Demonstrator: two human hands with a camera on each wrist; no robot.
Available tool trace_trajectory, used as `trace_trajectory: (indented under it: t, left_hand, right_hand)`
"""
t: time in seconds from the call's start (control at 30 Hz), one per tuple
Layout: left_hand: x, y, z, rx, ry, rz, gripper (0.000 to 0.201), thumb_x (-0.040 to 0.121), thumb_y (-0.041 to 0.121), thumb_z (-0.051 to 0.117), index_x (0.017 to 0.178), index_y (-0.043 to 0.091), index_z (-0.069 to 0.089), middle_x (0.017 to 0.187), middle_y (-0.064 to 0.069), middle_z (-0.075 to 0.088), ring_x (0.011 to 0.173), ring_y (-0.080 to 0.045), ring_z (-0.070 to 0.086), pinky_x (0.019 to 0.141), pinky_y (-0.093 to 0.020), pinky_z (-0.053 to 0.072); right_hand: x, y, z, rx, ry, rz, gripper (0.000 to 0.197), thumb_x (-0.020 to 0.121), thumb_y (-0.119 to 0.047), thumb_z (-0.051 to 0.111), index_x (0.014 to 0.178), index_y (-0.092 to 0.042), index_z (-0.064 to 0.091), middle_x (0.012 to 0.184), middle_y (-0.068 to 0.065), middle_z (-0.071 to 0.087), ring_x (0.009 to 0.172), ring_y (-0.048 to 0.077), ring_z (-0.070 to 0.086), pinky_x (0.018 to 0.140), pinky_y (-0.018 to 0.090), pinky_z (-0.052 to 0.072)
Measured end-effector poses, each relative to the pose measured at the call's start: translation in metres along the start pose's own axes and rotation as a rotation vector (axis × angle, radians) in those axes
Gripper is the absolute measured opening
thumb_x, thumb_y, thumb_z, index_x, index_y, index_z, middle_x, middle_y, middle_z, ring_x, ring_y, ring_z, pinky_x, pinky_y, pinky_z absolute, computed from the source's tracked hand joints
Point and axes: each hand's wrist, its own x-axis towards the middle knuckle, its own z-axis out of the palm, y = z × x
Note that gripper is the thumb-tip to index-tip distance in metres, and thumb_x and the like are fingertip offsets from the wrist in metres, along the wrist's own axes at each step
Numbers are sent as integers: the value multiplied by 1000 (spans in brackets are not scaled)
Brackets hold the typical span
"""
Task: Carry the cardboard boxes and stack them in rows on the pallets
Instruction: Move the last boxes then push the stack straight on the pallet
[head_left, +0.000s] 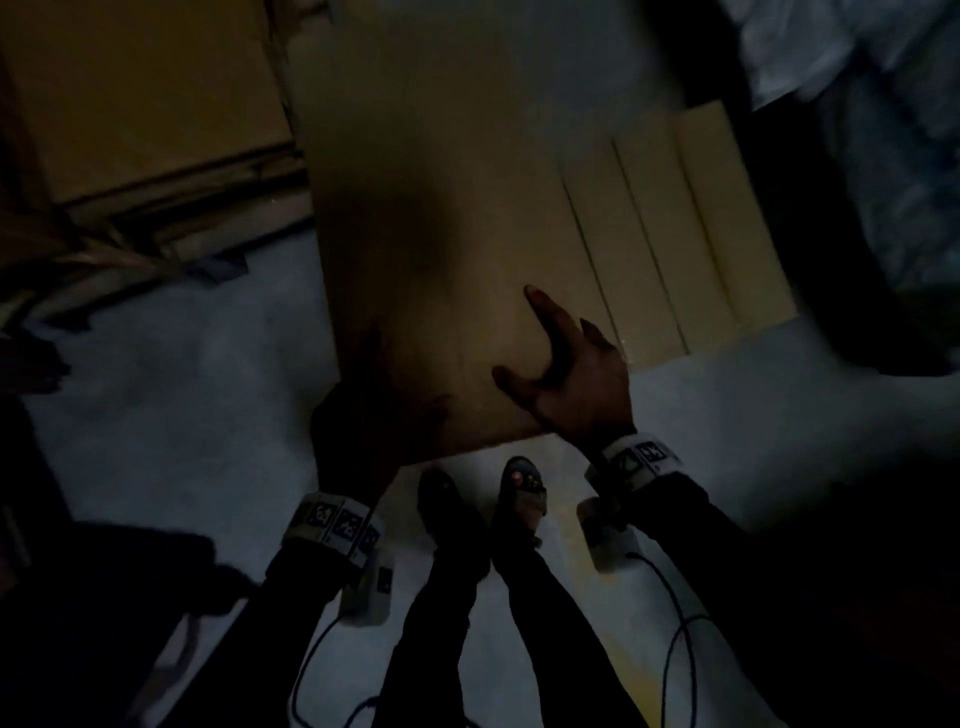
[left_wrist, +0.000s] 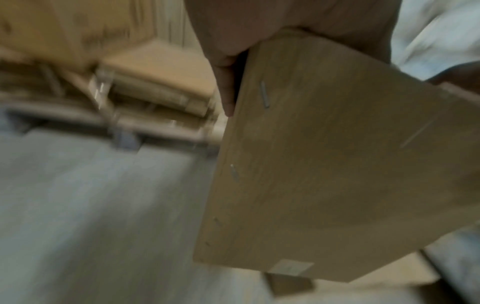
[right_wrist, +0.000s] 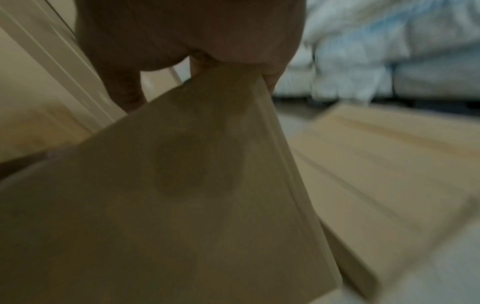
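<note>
I carry a flat brown cardboard box (head_left: 441, 208) tilted in front of me in a dim room. My left hand (head_left: 363, 415) grips its near left corner, mostly in shadow. In the left wrist view a finger of the left hand (left_wrist: 228, 82) runs down the stapled edge of the cardboard box (left_wrist: 337, 164). My right hand (head_left: 566, 379) holds the near right edge, with index finger and thumb spread on the top face. In the right wrist view the right hand (right_wrist: 182, 37) straddles the edge of the cardboard box (right_wrist: 182, 205).
A pile of cardboard (head_left: 145, 104) sits at the upper left on a low pallet (left_wrist: 130, 127). Pale flat boxes (head_left: 701, 234) lie on the floor to the right. White wrapped bundles (head_left: 883, 104) fill the upper right. My sandalled feet (head_left: 519, 493) and cables (head_left: 680, 623) are below.
</note>
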Motion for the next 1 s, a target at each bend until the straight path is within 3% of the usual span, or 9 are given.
trace_trajectory:
  t: [0.07,0.17,0.3,0.33,0.43,0.47,0.53,0.63,1.0]
  left_hand:
    - [-25,38,-49,-18,78,37,130,60,103,41,162,23,25,143,-15,58,124,-38,59,99,-48,51]
    - [-57,72,-112,-73,166,106,120,64,95,56,161,36,18,156,-5,47,134,-35,52,109,-50,46]
    - [-83,99,-174,-157,190,227,130,55,107,42,161,41,7,161,-2,38,145,-28,40,118,-47,37]
    - [-95,112,-197,-211,149,273,124,59,100,54,160,43,11,156,0,44,142,-22,44,116,-38,41]
    - [-130,147,-244,-396,151,401,74,81,32,87,140,33,42,123,27,48,106,28,50,86,4,39]
    - [-145,156,-257,-378,210,468,80,79,38,88,146,33,43,131,26,48,107,24,55,91,0,41]
    - [-173,171,-280,-375,366,557,106,60,78,81,153,47,40,144,6,59,124,-10,62,107,-29,49]
    - [-204,194,-291,-386,360,724,116,46,91,75,150,58,34,140,-6,64,128,-27,60,108,-44,49]
    - [-372,276,-256,-418,126,1369,117,50,82,82,151,34,49,138,-3,64,121,-13,64,105,-17,43]
  right_hand:
    - [-17,-21,-34,15,28,-53,99,72,-83,58,156,-58,13,147,7,55,131,32,53,104,40,50]
    - [-51,-58,-93,2,122,-104,100,73,-83,57,157,-57,9,155,4,48,135,32,50,109,40,46]
    - [-106,-99,-162,7,269,-145,100,74,-81,59,158,-54,11,155,-3,48,135,28,50,106,44,48]
    - [-123,-110,-179,17,319,-152,100,74,-80,60,158,-53,13,154,-4,49,134,26,50,107,42,48]
    - [-174,-134,-221,67,497,-163,99,72,-76,66,157,-50,24,149,1,53,128,23,55,108,37,48]
    - [-193,-140,-233,81,572,-166,98,72,-74,69,157,-50,27,148,2,54,129,23,56,109,36,47]
    - [-233,-149,-252,90,700,-159,97,72,-71,75,156,-50,30,149,1,53,132,20,54,113,31,42]
    - [-295,-152,-269,107,847,-99,97,72,-68,78,154,-55,28,151,1,50,137,20,49,116,30,39]
    - [-537,-97,-266,82,1336,249,100,69,-75,79,154,-51,31,138,3,55,123,20,59,104,32,50]
